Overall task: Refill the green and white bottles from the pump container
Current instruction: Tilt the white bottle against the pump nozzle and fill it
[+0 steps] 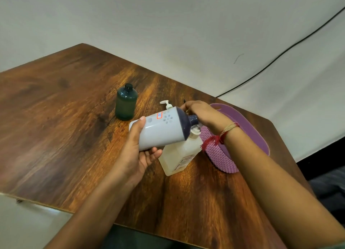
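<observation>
Head view, mid-frame: the left hand (137, 156) has its grip round the white bottle (160, 130), tipped sideways above the pump container (178, 155), the right hand (203, 114) has its grip on the dark cap (192, 119), and the green bottle (126, 104) stands beyond, upper left.

Soft, diffuse indoor light evenly covers the wooden table (56, 108), with warm glare streaks on its varnish near the pump container (177, 157). Shadows are faint. The white bottle (160, 129) at centre reads sharp; the near forearms (104, 202) and left tabletop look softer. Wide-angle distortion bows the table's edges toward the corners.
</observation>
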